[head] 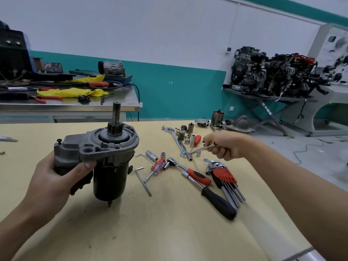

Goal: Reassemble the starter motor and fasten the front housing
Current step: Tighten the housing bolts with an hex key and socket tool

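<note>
The starter motor (111, 166) stands upright on the yellow table (150, 232), its black body down and its shaft with pinion pointing up. Its grey front housing (111, 146) sits on top. My left hand (56, 178) grips the solenoid side of the motor, thumb under the housing flange. To the right, my right hand (224, 146) pinches a thin silver hex key (201, 149) above the scattered tools, about a forearm's length from the motor.
Between the hands lie loose hex keys (144, 180), a ratchet with red grip (190, 171), a black-handled extension (216, 200), a red hex key set (225, 176), sockets, a combination wrench (178, 143) and small screwdrivers. Other starter parts (218, 119) sit at the far edge.
</note>
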The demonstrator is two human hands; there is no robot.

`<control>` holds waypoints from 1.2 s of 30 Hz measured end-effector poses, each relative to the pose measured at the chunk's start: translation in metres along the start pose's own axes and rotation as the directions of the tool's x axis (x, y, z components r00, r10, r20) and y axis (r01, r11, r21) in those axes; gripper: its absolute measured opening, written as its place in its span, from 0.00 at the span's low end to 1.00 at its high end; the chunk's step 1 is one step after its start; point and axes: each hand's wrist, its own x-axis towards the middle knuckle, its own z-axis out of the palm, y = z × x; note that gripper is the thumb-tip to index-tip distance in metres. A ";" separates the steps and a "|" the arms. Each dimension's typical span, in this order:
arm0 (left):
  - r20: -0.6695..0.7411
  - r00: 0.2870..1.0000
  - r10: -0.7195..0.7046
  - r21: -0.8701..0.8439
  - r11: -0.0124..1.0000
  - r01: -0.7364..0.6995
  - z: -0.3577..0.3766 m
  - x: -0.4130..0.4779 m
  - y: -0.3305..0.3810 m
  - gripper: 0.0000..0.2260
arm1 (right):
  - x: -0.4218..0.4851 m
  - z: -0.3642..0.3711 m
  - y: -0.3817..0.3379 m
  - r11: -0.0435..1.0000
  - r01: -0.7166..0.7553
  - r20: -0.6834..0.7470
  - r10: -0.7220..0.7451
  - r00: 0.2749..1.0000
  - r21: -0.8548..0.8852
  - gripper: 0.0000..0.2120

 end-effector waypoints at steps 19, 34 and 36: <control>0.027 0.995 -0.092 0.049 0.995 0.091 -0.008 0.004 -0.008 0.34 | 0.004 0.043 0.007 0.660 0.073 -0.263 -0.395 0.880 -0.747 0.17; -0.019 1.000 0.010 -0.033 0.999 -0.011 0.012 -0.008 0.016 0.15 | 0.002 0.067 0.010 0.601 -0.157 -0.380 -0.263 0.887 -0.784 0.07; -0.005 1.000 0.011 -0.051 0.999 -0.011 0.011 -0.007 0.015 0.09 | 0.002 0.065 0.013 0.589 -0.141 -0.337 -0.239 0.911 -0.796 0.10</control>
